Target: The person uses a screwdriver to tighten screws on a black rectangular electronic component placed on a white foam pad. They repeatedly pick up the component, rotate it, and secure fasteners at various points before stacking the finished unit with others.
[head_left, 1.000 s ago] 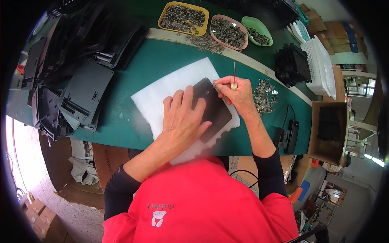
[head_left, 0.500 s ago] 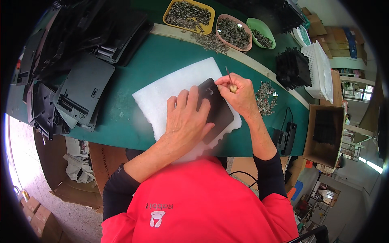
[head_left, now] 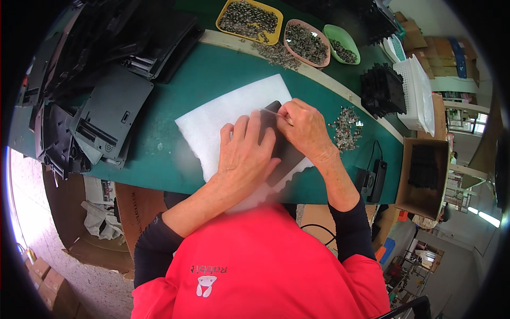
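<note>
A dark, flat plastic panel [head_left: 291, 153] lies at a slant on a white foam sheet [head_left: 212, 114]. My left hand [head_left: 241, 157] rests on the panel's left side, fingers stretched and apart, with the thumb toward its near part. Over the panel's far right edge, my right hand [head_left: 307, 130] is closed round a thin metal-shafted hand tool [head_left: 271, 111]. The shaft sticks out leftward over the panel's far end, close to my left fingertips. Its handle is mostly hidden in my fingers, and I cannot make out where the tip touches.
Grey-black plastic housings [head_left: 111, 111] are piled at the left. Yellow [head_left: 280, 32], pink [head_left: 325, 59] and green [head_left: 357, 40] trays hold small metal parts at the back. Loose metal parts [head_left: 346, 129] lie on the right, near a black device [head_left: 378, 181] and a cardboard box [head_left: 419, 204].
My right hand has turned over, and the tool's shaft has swung from pointing up and away to lying leftward across the panel's far end. My left hand stays nearly in place.
</note>
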A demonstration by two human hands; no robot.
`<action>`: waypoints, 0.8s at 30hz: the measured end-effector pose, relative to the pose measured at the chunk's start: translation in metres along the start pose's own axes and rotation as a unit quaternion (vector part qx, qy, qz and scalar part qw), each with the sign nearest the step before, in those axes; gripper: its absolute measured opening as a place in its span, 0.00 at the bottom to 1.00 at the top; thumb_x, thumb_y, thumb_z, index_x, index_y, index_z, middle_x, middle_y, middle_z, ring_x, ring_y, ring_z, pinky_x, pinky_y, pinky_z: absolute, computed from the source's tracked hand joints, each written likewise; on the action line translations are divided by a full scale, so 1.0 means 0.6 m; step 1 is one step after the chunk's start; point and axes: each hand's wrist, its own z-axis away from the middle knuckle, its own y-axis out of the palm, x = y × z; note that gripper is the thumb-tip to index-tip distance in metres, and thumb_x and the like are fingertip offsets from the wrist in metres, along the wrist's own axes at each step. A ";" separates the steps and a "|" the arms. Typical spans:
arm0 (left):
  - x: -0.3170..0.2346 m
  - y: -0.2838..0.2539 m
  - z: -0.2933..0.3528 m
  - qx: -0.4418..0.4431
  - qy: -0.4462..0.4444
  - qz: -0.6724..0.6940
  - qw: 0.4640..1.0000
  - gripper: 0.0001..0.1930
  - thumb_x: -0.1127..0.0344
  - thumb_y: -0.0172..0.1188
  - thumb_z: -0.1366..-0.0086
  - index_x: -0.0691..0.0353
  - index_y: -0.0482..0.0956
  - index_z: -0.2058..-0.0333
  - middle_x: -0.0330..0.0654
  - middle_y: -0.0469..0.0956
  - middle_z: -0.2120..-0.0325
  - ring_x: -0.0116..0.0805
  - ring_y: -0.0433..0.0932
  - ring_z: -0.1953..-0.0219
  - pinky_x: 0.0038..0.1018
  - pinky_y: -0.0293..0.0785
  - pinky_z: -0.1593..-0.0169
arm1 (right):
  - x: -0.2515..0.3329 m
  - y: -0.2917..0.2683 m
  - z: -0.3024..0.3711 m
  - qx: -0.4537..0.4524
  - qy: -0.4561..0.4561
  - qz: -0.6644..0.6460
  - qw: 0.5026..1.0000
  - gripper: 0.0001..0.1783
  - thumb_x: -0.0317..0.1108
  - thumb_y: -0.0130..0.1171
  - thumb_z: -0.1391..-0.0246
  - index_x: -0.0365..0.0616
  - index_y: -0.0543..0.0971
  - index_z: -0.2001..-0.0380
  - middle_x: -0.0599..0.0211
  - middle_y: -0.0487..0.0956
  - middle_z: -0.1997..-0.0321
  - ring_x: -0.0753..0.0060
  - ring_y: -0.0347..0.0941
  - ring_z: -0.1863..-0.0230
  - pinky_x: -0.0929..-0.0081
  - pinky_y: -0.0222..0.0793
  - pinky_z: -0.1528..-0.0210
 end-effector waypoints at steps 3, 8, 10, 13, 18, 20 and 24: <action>0.007 0.007 -0.007 -0.045 -0.004 0.003 0.999 0.23 0.65 0.68 0.49 0.61 0.76 0.53 0.51 0.72 0.50 0.48 0.69 0.48 0.42 0.63 0.48 | -0.004 -0.010 0.006 0.006 -0.011 -0.043 0.999 0.06 0.28 0.63 0.50 0.36 0.78 0.73 0.57 0.78 0.71 0.50 0.76 0.70 0.63 0.71 0.67; 0.028 0.018 -0.062 -0.071 -0.008 -0.026 0.997 0.11 0.70 0.63 0.46 0.58 0.81 0.62 0.41 0.75 0.63 0.42 0.72 0.60 0.38 0.65 0.57 | -0.020 -0.003 0.006 -0.003 0.002 -0.105 0.994 0.07 0.29 0.64 0.50 0.36 0.79 0.71 0.58 0.80 0.73 0.60 0.76 0.72 0.68 0.71 0.68; 0.029 0.029 -0.073 -0.075 0.018 -0.036 0.996 0.06 0.70 0.62 0.45 0.58 0.82 0.67 0.40 0.73 0.66 0.41 0.71 0.62 0.38 0.65 0.59 | -0.023 -0.001 0.010 -0.009 0.060 -0.184 0.981 0.08 0.30 0.64 0.51 0.35 0.80 0.70 0.59 0.80 0.74 0.65 0.76 0.73 0.70 0.71 0.68; 0.026 0.026 -0.074 -0.058 0.016 -0.060 0.996 0.04 0.71 0.60 0.46 0.60 0.81 0.71 0.40 0.74 0.65 0.42 0.72 0.61 0.37 0.65 0.60 | -0.022 -0.002 0.011 -0.011 0.054 -0.195 0.979 0.09 0.31 0.64 0.51 0.35 0.81 0.69 0.60 0.81 0.75 0.71 0.75 0.74 0.73 0.71 0.67; 0.017 0.026 -0.082 -0.054 0.082 -0.133 0.986 0.06 0.71 0.61 0.52 0.62 0.80 0.73 0.42 0.73 0.67 0.41 0.71 0.63 0.37 0.65 0.60 | -0.027 0.000 0.014 -0.028 0.050 -0.221 0.974 0.09 0.30 0.63 0.52 0.35 0.82 0.68 0.58 0.81 0.74 0.67 0.76 0.73 0.72 0.71 0.67; 0.013 0.019 -0.090 -0.043 0.120 -0.155 0.980 0.07 0.70 0.61 0.54 0.62 0.80 0.73 0.43 0.72 0.68 0.41 0.71 0.63 0.36 0.65 0.61 | -0.032 0.000 0.014 -0.031 0.044 -0.227 0.972 0.09 0.30 0.62 0.52 0.35 0.81 0.68 0.54 0.80 0.71 0.58 0.77 0.70 0.68 0.72 0.65; 0.020 0.023 -0.097 -0.019 0.162 -0.168 0.972 0.06 0.71 0.62 0.52 0.61 0.79 0.72 0.42 0.73 0.70 0.39 0.73 0.64 0.33 0.66 0.64 | -0.032 0.004 0.019 -0.031 0.049 -0.242 0.968 0.11 0.31 0.60 0.52 0.35 0.81 0.67 0.47 0.79 0.67 0.43 0.77 0.65 0.62 0.72 0.62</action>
